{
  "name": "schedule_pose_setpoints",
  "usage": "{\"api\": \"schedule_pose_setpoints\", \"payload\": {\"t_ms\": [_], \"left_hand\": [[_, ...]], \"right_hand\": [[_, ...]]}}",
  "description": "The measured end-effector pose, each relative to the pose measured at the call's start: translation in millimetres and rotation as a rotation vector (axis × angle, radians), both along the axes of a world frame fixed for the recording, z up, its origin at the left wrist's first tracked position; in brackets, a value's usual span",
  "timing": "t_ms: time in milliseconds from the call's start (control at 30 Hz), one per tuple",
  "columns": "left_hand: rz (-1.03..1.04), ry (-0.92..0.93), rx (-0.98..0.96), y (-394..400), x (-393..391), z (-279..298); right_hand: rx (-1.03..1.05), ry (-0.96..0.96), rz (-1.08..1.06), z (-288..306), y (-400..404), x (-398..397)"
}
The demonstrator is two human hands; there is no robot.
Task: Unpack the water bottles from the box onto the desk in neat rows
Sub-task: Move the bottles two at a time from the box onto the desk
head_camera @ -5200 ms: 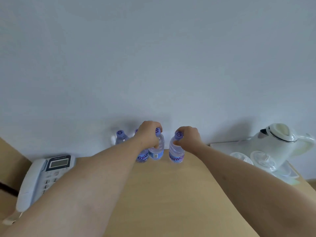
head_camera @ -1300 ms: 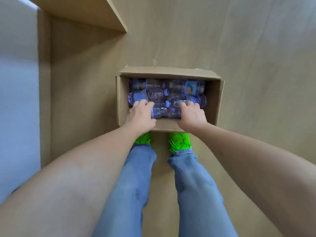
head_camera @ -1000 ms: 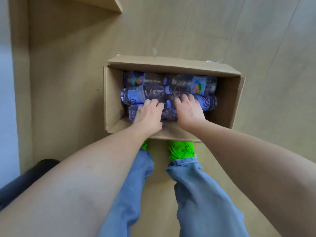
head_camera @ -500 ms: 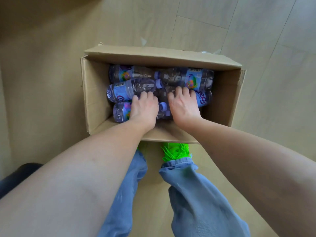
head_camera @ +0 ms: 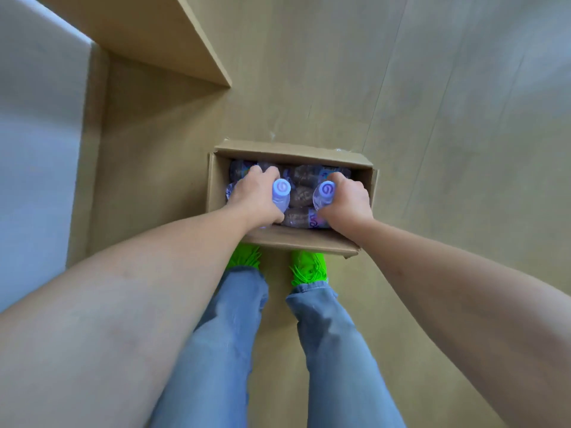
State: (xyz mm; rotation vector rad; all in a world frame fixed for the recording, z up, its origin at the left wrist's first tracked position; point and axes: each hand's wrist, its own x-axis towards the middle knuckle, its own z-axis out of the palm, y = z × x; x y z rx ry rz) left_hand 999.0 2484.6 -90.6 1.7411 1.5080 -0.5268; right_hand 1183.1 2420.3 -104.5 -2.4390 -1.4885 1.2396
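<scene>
Both hands, which half a second ago were reaching flat among the bottles lying in the box, are now each gripping a bottle turned cap-up. The person's left hand (head_camera: 258, 197) is wrapping its fingers round the left bottle (head_camera: 280, 193), and the right hand (head_camera: 346, 200) is curling round the right bottle (head_camera: 323, 193); both bottles are hanging over the box's opening, not yet clear of its walls.

Judging by progress, several bottles were standing on the desk a few seconds back, while a good many remaining bottles (head_camera: 304, 177) are still lying on their sides in the box (head_camera: 213, 180), so the task is looking well short of done.

Around the box, open floor (head_camera: 448, 118) is stretching from 12 to 4 o'clock. A desk edge (head_camera: 173, 35) is jutting out at 10 o'clock, likely the thing to clear when lifting. The person's green shoes (head_camera: 307, 268) are standing just beside the box's near wall at 6 o'clock.
</scene>
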Motion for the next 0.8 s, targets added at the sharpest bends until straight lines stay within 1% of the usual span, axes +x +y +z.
{"api": "schedule_pose_setpoints", "payload": {"t_ms": [67,200,400,500,633,800], "left_hand": [[0.056,-0.033,0.030,12,9,48],[0.105,-0.074,0.101,35,27,160],[0.142,-0.189,0.208,67,27,345],[0.200,-0.238,0.282,76,16,433],[0.258,-0.256,0.436,82,-11,537],[0.304,-0.257,0.603,66,-64,646]], "right_hand": [[0.024,0.029,-0.041,47,11,4],[0.077,0.014,-0.054,150,41,15],[0.164,-0.014,0.030,316,88,25],[0.228,-0.008,0.069,400,106,20],[0.342,-0.029,0.164,505,129,-3],[0.518,-0.063,0.309,617,136,-56]]}}
